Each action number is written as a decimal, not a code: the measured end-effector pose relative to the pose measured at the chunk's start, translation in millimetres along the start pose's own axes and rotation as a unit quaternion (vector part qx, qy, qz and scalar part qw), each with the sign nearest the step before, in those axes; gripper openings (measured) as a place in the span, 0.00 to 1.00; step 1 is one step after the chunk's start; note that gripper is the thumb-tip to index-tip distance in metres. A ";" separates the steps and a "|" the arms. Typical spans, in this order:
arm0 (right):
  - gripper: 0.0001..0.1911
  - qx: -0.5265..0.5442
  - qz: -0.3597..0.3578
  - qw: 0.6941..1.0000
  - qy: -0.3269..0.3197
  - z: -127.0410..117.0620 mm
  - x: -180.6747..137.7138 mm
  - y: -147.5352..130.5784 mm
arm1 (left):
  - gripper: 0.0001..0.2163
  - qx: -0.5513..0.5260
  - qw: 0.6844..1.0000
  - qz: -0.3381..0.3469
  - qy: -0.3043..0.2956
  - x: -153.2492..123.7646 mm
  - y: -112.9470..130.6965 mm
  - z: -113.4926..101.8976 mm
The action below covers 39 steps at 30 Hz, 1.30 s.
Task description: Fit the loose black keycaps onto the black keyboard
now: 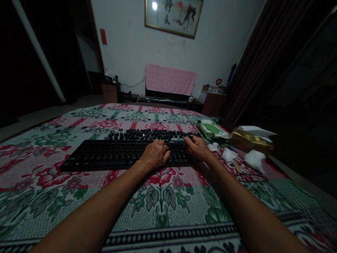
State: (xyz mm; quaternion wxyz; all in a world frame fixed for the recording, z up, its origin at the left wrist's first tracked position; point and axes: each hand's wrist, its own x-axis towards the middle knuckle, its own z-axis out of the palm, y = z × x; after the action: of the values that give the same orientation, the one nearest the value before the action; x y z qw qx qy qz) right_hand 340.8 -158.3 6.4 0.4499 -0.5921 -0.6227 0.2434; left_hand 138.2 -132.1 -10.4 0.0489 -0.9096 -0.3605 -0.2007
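Our left hand [157, 154] half-curled, right hand [196, 147] pinched, over keyboard [105, 154], long axis paralleling far edge of cloth [163, 202]; grips' contents unclear.

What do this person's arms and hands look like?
Both forearms are bare, with no sleeves showing. The left hand and right hand wear no gloves, and I see no watch or bracelet. It's too dim to tell about rings.
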 end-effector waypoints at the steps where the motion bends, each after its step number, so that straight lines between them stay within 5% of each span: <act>1: 0.17 -0.007 -0.008 1.000 0.001 1.0 0.0 0.4 | 0.15 0.001 1.000 0.000 0.000 -0.1 -0.1 0.3; 17: 0.13 -0.241 -0.159 0.956 0.041 13.0 -6.3 -2.2 | 0.15 0.009 1.000 0.000 0.009 -0.1 -0.7 2.6; 23: 0.15 -0.212 -0.111 0.960 0.146 21.6 -9.6 3.8 | 0.15 0.006 1.000 0.000 0.002 -0.3 0.6 0.4; 31: 0.16 -0.117 -0.048 0.972 0.197 21.3 -6.9 4.9 | 0.14 0.004 1.000 -0.003 -0.007 0.1 0.7 -1.1; 39: 0.17 -0.041 -0.039 0.985 0.165 29.4 -7.2 -9.7 | 0.14 -0.009 1.000 -0.007 0.008 -1.7 1.2 -2.0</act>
State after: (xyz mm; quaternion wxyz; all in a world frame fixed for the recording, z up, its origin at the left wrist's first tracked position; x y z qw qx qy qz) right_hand 310.1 -160.2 -1.5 0.5306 -0.6176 -0.5720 0.0992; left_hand 137.2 -134.5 -9.2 0.0420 -0.9058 -0.3646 -0.2116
